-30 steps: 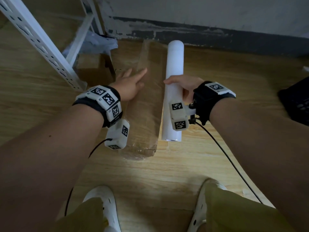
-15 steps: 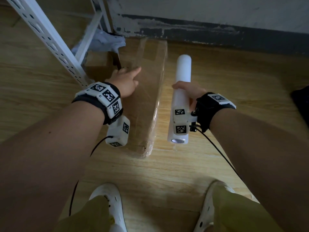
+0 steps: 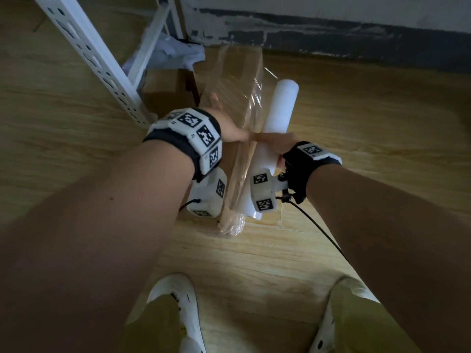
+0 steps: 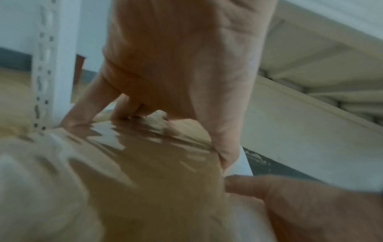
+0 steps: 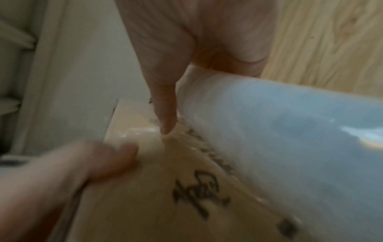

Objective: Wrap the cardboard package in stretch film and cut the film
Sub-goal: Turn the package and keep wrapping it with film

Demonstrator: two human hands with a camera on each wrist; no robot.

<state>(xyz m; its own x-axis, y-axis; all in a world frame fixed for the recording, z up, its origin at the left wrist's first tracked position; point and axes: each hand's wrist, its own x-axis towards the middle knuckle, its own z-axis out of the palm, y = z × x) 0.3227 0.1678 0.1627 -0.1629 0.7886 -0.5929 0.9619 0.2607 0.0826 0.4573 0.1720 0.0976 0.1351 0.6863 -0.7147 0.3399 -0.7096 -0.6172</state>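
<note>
A long flat cardboard package (image 3: 244,80) covered in clear film stands tipped on its long edge on the wooden floor. My left hand (image 3: 224,126) lies across its face with fingers spread and the thumb at the upper edge; the left wrist view shows the palm (image 4: 176,65) pressing on the shiny film-covered cardboard (image 4: 145,172). My right hand (image 3: 277,145) grips the white stretch film roll (image 3: 281,108) around its middle, close against the package's right side. In the right wrist view the roll (image 5: 290,139) lies beside the package (image 5: 165,196), which bears black handwriting. The two thumbs nearly touch.
A white perforated shelf upright (image 3: 96,59) slants at the left, with a small brown box (image 3: 165,90) and a crumpled white sheet (image 3: 178,52) behind it. A wall with a dark baseboard (image 3: 331,39) runs along the back. My white shoes (image 3: 175,301) are near the bottom edge.
The package has gone from lying flat to standing tipped on its edge. The right hand has brought the roll left, against the package, so both hands now meet.
</note>
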